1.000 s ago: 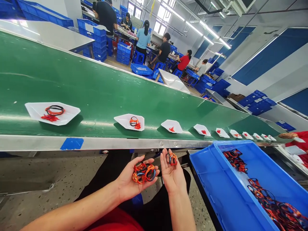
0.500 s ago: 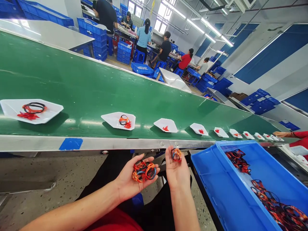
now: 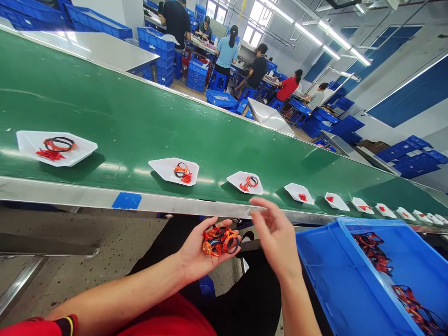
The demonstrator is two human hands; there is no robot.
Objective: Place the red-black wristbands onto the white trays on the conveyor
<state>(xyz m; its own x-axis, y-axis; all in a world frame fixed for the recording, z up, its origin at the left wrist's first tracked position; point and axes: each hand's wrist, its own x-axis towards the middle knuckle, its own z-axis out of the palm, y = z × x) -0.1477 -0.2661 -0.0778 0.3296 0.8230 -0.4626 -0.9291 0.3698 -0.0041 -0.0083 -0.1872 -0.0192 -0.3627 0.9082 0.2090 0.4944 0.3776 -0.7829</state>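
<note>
Cradling a clump of orange, red and black bands (image 3: 220,241), the left hand (image 3: 194,261) lies palm up before the green conveyor belt (image 3: 140,121), its fingers slightly curled beneath them. The right hand (image 3: 278,238), partly blurred, is loosely open near the belt's metal edge (image 3: 182,203), thumb and fingertips parted. Just beyond it on the belt, a white tray (image 3: 238,179) holds one looped band (image 3: 257,181) beside red pieces (image 3: 244,187). Two trays (image 3: 164,168) to its left each hold a looped band and red pieces. A blue crate (image 3: 324,275) beside the right forearm holds more bands.
</note>
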